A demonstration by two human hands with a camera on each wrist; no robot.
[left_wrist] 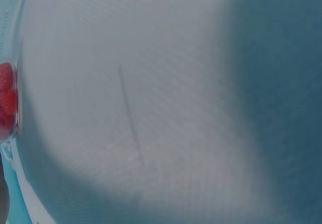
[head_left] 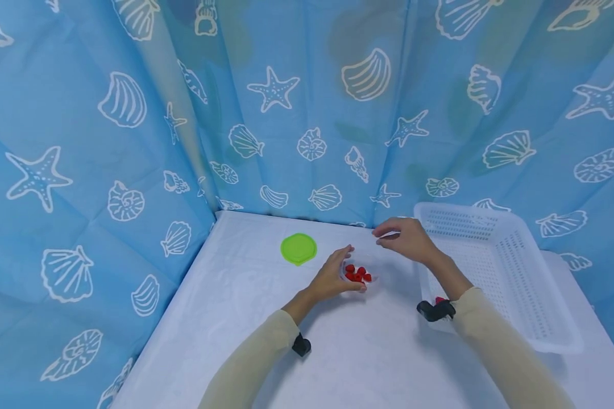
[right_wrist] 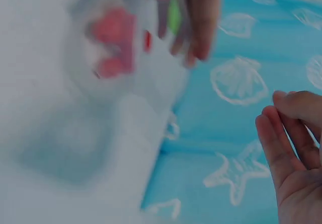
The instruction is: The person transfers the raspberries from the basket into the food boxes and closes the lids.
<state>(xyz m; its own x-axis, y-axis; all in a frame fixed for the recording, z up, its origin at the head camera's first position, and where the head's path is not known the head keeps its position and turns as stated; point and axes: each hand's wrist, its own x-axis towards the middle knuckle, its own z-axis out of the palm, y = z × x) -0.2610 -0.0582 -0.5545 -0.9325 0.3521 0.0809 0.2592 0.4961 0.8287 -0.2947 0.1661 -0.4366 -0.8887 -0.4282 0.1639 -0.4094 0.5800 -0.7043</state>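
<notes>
A small clear container (head_left: 374,278) with several raspberries (head_left: 357,274) in it stands on the white table. My left hand (head_left: 332,276) holds it from the left, thumb at the near side and fingers at the far side. In the left wrist view only the container's edge and some raspberries (left_wrist: 6,100) show. My right hand (head_left: 406,238) is raised to the right of the container, apart from it. Its thumb is close to the fingertips, and in the right wrist view nothing shows between the fingers (right_wrist: 282,148).
A white perforated basket (head_left: 552,307) stands on the right, and a red raspberry (head_left: 440,300) shows inside, partly behind the right wrist. A green lid (head_left: 299,249) lies left of the container. A blue curtain (head_left: 307,113) with shell prints hangs behind the table (head_left: 225,272).
</notes>
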